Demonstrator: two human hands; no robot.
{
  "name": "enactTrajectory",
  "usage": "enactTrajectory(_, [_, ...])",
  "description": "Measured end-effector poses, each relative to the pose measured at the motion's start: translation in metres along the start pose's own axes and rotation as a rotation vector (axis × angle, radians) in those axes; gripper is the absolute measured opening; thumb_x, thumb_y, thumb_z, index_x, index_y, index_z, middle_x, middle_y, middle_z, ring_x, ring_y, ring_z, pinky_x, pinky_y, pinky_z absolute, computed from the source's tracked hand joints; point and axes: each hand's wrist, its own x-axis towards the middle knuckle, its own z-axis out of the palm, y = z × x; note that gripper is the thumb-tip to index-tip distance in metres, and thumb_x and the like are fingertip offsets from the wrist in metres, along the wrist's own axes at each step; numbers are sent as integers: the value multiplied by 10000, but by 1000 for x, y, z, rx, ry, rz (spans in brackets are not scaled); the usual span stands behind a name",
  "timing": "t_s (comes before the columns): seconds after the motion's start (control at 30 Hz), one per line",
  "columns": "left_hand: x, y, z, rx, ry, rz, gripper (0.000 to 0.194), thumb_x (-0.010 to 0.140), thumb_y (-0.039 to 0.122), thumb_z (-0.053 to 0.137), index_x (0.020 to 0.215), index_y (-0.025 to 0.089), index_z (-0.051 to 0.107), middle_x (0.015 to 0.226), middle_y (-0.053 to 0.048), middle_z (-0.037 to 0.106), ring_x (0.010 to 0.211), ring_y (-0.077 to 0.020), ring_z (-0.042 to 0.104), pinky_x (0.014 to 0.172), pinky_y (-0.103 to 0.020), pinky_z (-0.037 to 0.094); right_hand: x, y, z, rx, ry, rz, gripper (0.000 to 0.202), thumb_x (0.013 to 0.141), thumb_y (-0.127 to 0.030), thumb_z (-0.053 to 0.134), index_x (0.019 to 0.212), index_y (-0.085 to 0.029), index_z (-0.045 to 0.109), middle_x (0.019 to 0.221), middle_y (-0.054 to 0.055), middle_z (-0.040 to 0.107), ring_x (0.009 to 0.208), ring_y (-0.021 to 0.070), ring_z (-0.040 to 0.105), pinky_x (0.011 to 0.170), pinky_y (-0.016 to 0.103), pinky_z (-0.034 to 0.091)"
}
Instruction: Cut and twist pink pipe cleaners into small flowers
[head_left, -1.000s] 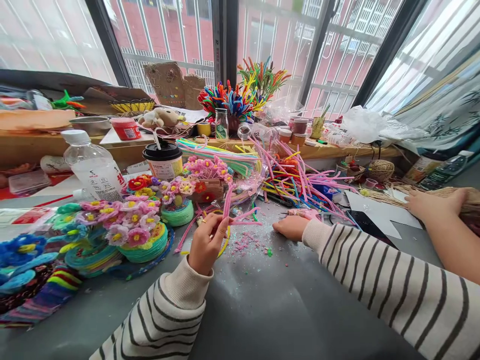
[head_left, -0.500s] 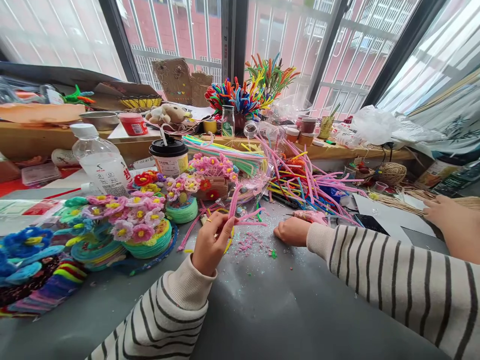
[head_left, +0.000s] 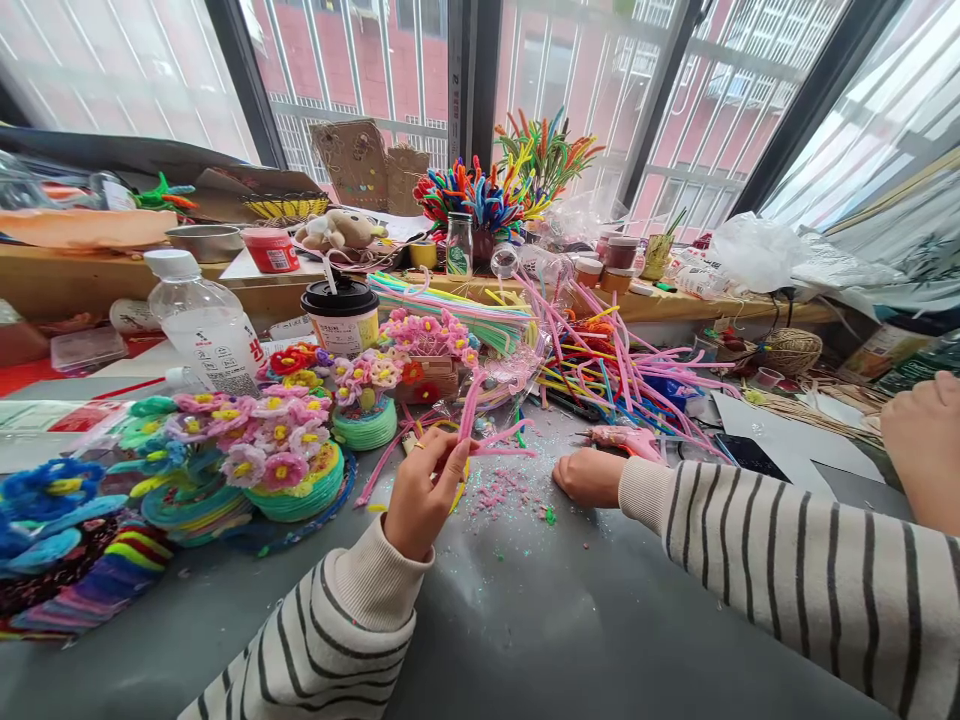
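Note:
My left hand (head_left: 427,485) pinches a small bunch of bent pink pipe cleaners (head_left: 470,405) upright between thumb and fingers. Their loose ends point right, above the grey table. My right hand (head_left: 589,477) rests on the table with its fingers curled under. What it holds, if anything, is hidden. Just behind it lies a pink glue gun (head_left: 626,442). Pink fluff clippings (head_left: 502,492) and glitter are scattered between my hands. Left of my left hand stand pipe-cleaner flower pots, one with pink flowers (head_left: 285,468) on a green and yellow coiled base.
A heap of loose pipe cleaners (head_left: 615,365) lies behind my hands. At the back left are a lidded drink cup (head_left: 341,320) and a plastic bottle (head_left: 206,335). A phone (head_left: 750,455) lies to the right. Another person's hand (head_left: 926,450) shows at the right edge.
The other person's hand at the right has drawn back toward the edge and lifted. My hands stay nearly in place, and the view has shifted slightly.

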Motion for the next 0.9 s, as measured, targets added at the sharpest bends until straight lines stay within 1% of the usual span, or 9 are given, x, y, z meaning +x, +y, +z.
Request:
enactTrajectory(0.17, [0,-2,0,5,-2,9,227,782,287,391,773,137,562,669,-20,459,580,-107,459,535,-225,370,0,-2,6,29,25,32,274,748,-32,298,875,-18,540,673,166,590,568,184,566,411,244,330])
enactTrajectory(0.27, [0,-2,0,9,2,13,223,780,285,395,772,137,561,664,-18,457,578,-107,459,534,-226,372,1,-3,7,47,28,58,282,749,-34,296,889,-10,539,692,173,596,590,198,572,424,251,339])
enactTrajectory(0.47, [0,0,0,13,18,22,217,774,281,399,751,141,563,660,-18,467,562,-105,464,524,-221,380,1,-4,1,97,4,95,272,750,-40,304,887,-16,539,713,171,605,615,203,583,436,250,354])
enactTrajectory(0.63, [0,-1,-1,16,26,20,221,776,287,395,766,145,563,681,-24,490,571,-105,472,524,-213,378,-4,9,-5,129,-15,114,248,760,-51,318,889,-66,529,767,149,608,661,192,597,476,241,381])
enactTrajectory(0.77, [0,-1,-2,17,25,18,221,777,281,396,772,138,565,680,-23,489,561,-100,469,529,-214,377,-7,23,-2,133,-34,118,230,767,-66,332,907,-113,509,790,110,617,688,176,602,542,252,409])
enactTrajectory(0.9, [0,-1,-1,32,25,27,226,782,275,391,771,134,568,674,-22,484,563,-99,464,542,-218,374,-8,24,0,120,-37,116,235,780,-80,313,917,-124,499,802,107,618,687,179,604,544,265,416])
